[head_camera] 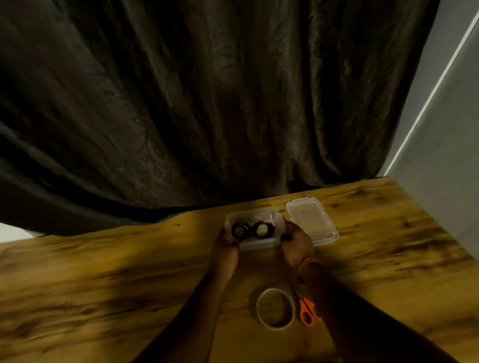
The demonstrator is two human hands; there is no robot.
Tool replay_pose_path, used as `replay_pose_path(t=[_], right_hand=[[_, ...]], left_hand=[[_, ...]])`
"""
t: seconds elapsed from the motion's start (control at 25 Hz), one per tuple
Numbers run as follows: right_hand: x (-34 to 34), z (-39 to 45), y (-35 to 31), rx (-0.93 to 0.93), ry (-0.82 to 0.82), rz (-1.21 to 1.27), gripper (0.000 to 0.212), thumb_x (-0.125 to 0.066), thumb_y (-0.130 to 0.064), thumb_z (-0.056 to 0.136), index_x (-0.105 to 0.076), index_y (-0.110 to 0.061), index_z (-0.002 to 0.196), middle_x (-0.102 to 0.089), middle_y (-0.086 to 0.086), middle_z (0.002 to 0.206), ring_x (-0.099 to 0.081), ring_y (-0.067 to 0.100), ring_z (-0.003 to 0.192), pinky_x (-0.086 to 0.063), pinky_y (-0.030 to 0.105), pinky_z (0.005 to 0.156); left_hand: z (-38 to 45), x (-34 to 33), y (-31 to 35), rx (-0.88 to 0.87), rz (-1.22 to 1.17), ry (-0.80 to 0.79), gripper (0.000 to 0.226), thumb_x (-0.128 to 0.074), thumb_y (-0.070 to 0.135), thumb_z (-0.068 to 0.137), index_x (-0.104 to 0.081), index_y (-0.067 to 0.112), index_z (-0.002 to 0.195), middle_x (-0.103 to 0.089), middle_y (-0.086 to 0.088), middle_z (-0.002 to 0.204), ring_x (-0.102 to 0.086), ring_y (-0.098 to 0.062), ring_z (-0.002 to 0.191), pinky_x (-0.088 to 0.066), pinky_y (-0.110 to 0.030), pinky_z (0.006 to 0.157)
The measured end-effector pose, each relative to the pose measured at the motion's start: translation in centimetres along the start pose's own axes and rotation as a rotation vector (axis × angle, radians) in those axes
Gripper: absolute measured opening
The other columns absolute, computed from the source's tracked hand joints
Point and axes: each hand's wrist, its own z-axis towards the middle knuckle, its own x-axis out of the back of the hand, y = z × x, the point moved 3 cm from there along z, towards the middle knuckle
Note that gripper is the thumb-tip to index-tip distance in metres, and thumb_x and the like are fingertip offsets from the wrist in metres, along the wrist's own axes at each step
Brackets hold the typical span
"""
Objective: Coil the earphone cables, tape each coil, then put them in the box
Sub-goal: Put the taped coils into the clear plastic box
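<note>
A small clear plastic box (251,215) stands on the wooden table near its far edge. Two black coiled earphone cables lie inside it side by side, the left coil (240,230) and the right coil (261,229). My left hand (225,246) holds the box's left end, fingers curled at its rim. My right hand (295,242) grips the box's right end. The box's clear lid (311,222) lies flat on the table just to the right of the box.
A roll of clear tape (275,308) lies on the table between my forearms. Orange-handled scissors (308,311) lie beside it, partly under my right forearm. A dark curtain hangs behind the table. The table's right edge runs diagonally at the right.
</note>
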Motion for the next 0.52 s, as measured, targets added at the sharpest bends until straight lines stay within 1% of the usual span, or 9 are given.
replay_pose_path(t=[0.08,0.16,0.24,0.28,0.32,0.36,0.4,0.44,0.52], right_hand=[[-0.8,-0.8,-0.2,0.009,-0.034,-0.046,0.035,-0.044,-0.020,0.101,-0.060,-0.025,0.132,-0.064,0.000,0.129,-0.056,0.022,0.118,-0.040,0.032,0.107],[-1.8,-2.2,-0.4,0.000,-0.059,-0.055,0.044,-0.042,-0.010,0.099,-0.054,-0.024,0.138,-0.059,-0.001,0.136,-0.054,0.023,0.123,-0.038,0.031,0.109],[-3.1,-3.7,-0.5,-0.028,-0.091,-0.032,0.049,-0.041,-0.004,0.095,-0.053,-0.024,0.139,-0.060,0.000,0.135,-0.057,0.024,0.120,-0.042,0.033,0.106],[-3.7,-4.4,-0.5,-0.028,-0.113,-0.044,0.051,-0.040,-0.004,0.094,-0.052,-0.025,0.139,-0.061,0.000,0.132,-0.058,0.024,0.117,-0.045,0.034,0.103],[-4.5,-5.1,-0.5,-0.025,-0.134,-0.070,0.052,-0.040,-0.005,0.093,-0.051,-0.027,0.140,-0.061,-0.001,0.130,-0.059,0.025,0.114,-0.048,0.034,0.099],[-4.9,-6.0,-0.7,-0.026,-0.159,-0.094,0.052,-0.041,-0.006,0.093,-0.050,-0.028,0.139,-0.062,-0.001,0.129,-0.060,0.026,0.113,-0.049,0.035,0.097],[-5.2,-6.4,-0.5,-0.033,-0.177,-0.094,0.050,-0.043,-0.007,0.093,-0.050,-0.025,0.139,-0.061,0.002,0.129,-0.059,0.028,0.115,-0.049,0.036,0.098],[-5.2,-6.9,-0.7,-0.050,-0.202,-0.113,0.048,-0.046,-0.007,0.093,-0.050,-0.020,0.139,-0.060,0.006,0.131,-0.058,0.029,0.118,-0.048,0.037,0.100],[-4.3,-6.9,-1.0,-0.003,-0.203,-0.156,0.048,-0.050,-0.012,0.093,-0.048,-0.015,0.141,-0.059,0.005,0.132,-0.056,0.026,0.119,-0.046,0.038,0.102]], left_hand=[[-0.5,0.9,-1.1,0.085,-0.015,0.028,0.040,-0.041,0.013,0.103,-0.043,0.009,0.143,-0.054,-0.017,0.136,-0.054,-0.033,0.117,-0.043,-0.026,0.080],[-1.6,2.2,-2.2,0.149,-0.059,0.076,0.044,-0.043,0.004,0.101,-0.040,0.007,0.144,-0.054,-0.018,0.133,-0.058,-0.026,0.102,-0.045,-0.026,0.078],[-2.8,3.4,-3.4,0.151,-0.052,0.113,0.042,-0.039,0.002,0.102,-0.038,-0.003,0.143,-0.052,-0.030,0.127,-0.058,-0.026,0.088,-0.047,-0.028,0.072],[-3.6,4.0,-3.8,0.152,-0.046,0.107,0.041,-0.037,0.006,0.104,-0.037,-0.009,0.141,-0.047,-0.039,0.130,-0.058,-0.028,0.084,-0.048,-0.028,0.068],[-4.1,4.4,-4.4,0.159,-0.070,0.105,0.041,-0.037,0.010,0.105,-0.036,-0.012,0.140,-0.042,-0.042,0.134,-0.057,-0.028,0.080,-0.045,-0.024,0.061],[-4.7,4.9,-4.6,0.180,-0.070,0.097,0.041,-0.038,0.010,0.104,-0.037,-0.010,0.140,-0.042,-0.040,0.136,-0.057,-0.030,0.082,-0.040,-0.021,0.057],[-5.1,5.3,-4.5,0.214,-0.116,0.103,0.040,-0.040,0.007,0.103,-0.039,-0.005,0.141,-0.044,-0.036,0.137,-0.057,-0.033,0.091,-0.037,-0.021,0.057],[-5.4,5.7,-4.3,0.219,-0.146,0.100,0.042,-0.042,0.003,0.101,-0.039,0.001,0.143,-0.046,-0.030,0.139,-0.055,-0.034,0.102,-0.037,-0.023,0.063],[-5.7,6.5,-4.1,0.195,-0.218,0.079,0.054,-0.046,0.001,0.099,-0.030,0.012,0.150,-0.044,-0.020,0.145,-0.052,-0.029,0.110,-0.042,-0.030,0.079]])
